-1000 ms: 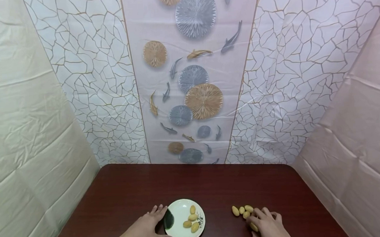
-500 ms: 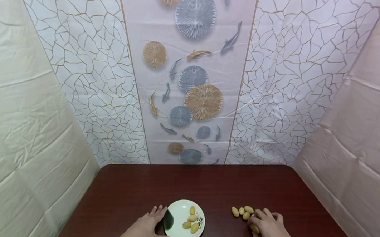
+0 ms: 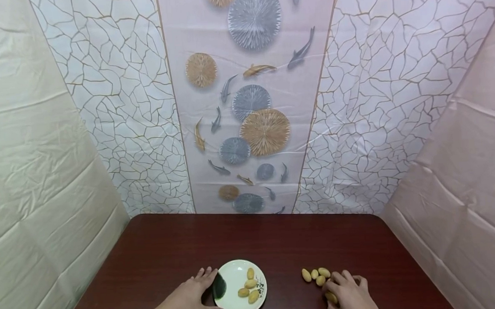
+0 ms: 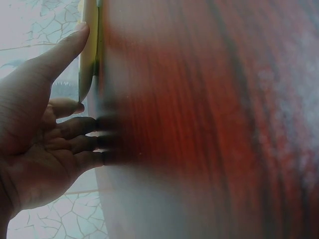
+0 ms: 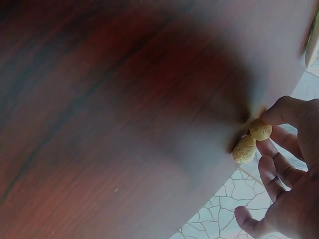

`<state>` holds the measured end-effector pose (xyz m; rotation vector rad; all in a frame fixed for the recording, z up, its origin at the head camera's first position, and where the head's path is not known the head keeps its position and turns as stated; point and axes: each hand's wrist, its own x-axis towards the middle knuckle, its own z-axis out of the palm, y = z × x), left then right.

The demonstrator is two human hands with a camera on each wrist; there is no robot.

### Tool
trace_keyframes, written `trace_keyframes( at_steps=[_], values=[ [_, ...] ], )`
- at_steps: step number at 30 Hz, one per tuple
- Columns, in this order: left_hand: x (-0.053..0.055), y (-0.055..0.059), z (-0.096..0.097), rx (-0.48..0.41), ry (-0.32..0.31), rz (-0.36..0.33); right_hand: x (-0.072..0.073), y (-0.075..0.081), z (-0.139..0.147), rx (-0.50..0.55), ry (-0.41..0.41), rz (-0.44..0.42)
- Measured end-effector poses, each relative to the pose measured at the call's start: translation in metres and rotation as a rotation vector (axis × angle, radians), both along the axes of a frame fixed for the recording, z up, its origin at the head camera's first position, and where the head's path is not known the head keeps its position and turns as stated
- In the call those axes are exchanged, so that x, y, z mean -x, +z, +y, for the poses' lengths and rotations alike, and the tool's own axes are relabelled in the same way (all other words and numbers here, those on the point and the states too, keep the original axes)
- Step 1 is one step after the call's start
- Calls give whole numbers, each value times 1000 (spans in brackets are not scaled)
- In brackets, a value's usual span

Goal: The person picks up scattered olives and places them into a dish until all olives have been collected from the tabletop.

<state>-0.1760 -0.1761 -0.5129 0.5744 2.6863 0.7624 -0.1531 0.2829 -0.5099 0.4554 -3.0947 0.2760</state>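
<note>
In the head view, a white plate point(image 3: 234, 308) with a dark green patch at its left side bears several yellow oval fruits point(image 3: 251, 283). My left hand point(image 3: 188, 297) lies at the plate's left rim, thumb and fingers spread, touching the edge. The left wrist view shows the thumb point(image 4: 70, 47) stretched along the plate's side. To the right, my right hand point(image 3: 349, 296) pinches a wrinkled yellow oval fruit point(image 5: 260, 129) between thumb and fingers, low at the table. A second such fruit point(image 5: 244, 149) sits right beside it in the right wrist view.
Several more yellow fruits point(image 3: 314, 274) lie loose just beyond my right fingertips. The dark red-brown table point(image 3: 251, 233) has rounded far corners. A patterned cloth point(image 3: 236, 99) hangs behind it, and pale cloth walls point(image 3: 463, 185) stand at both sides.
My right fingers have shifted slightly around the yellow fruit nearest them. The left hand and the plate have stayed put.
</note>
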Motion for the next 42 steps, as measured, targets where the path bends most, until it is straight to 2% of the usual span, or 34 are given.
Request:
trace_keyframes(
  at_steps=[9, 15, 18, 29, 36, 42],
  values=[
    [1, -1, 0, 7, -2, 2, -4, 5, -4, -31, 32, 97],
    [-1, -6, -4, -16, 10, -40, -5, 5, -7, 19, 57, 88],
    [-2, -7, -5, -35, 9, -50, -6, 5, -8, 42, 86, 111],
    [-1, -2, -4, -51, -19, 3, -2, 11, -13, 74, 133, 166],
    [0, -6, -5, -56, 2, -16, -5, 13, -21, 82, 153, 241],
    [5, -8, -4, -78, 8, -68, -2, 11, -21, 85, 163, 266]
  ],
)
